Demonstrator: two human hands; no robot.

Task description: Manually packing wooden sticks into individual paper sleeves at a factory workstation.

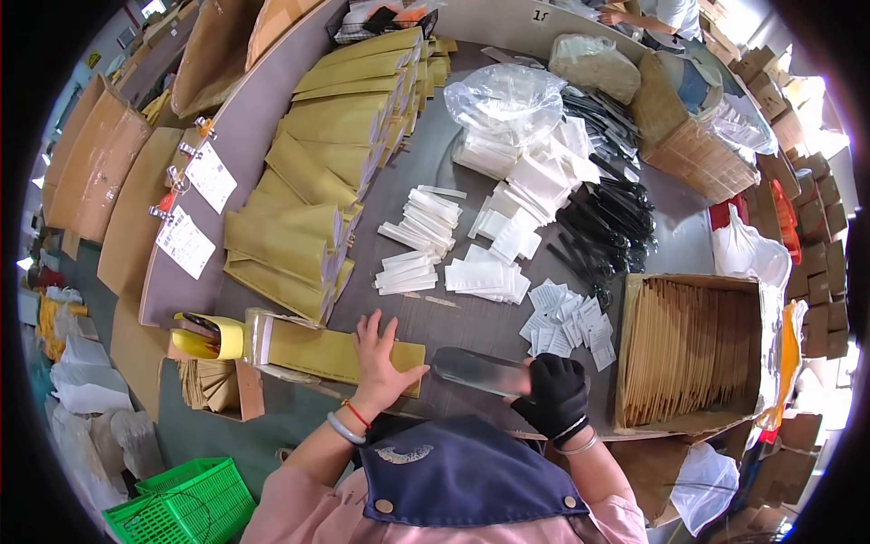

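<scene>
Resting the left hand (381,356), grip wide, on the envelope (313,354), near left, and clutching the dark pouch (476,369) by its right end in the right hand (556,397)!

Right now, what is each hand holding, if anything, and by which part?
The gloved right hand holds a long dark packet by its right end. The left hand lies spread over a yellow-brown paper mailer, apparently gripping nothing.
</scene>
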